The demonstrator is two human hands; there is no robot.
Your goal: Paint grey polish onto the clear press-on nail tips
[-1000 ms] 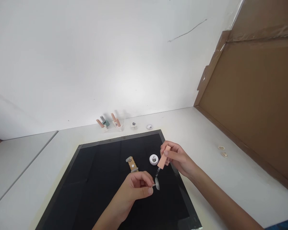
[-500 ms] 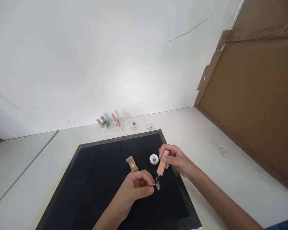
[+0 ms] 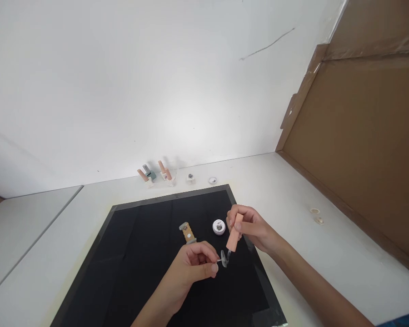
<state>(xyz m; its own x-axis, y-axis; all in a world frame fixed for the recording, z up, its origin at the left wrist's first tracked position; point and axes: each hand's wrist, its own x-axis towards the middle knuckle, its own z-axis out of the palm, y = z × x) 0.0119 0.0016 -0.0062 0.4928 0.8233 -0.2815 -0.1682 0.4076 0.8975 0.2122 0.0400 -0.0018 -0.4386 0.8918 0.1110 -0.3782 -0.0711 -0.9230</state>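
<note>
Here, the left hand (image 3: 192, 269) pinches its fingers together on the thin stem of the clear piece (image 3: 223, 259), presumably keeping its face free above the dark mat (image 3: 139, 272). The brush (image 3: 235, 236) slants down beside that face, touching or nearly so, gripped between the right hand's (image 3: 254, 227) closed fingers, probably for control. The tape-edged mat lies on a white bench (image 3: 279, 190); behind stands a white wall (image 3: 157, 91), at right brown cardboard (image 3: 364, 127).

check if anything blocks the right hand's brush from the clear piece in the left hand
Nothing visible does. The brush in the right hand has its tip at the clear piece held by the left hand, though contact is hard to tell; the round white pot lies farther back.
</note>
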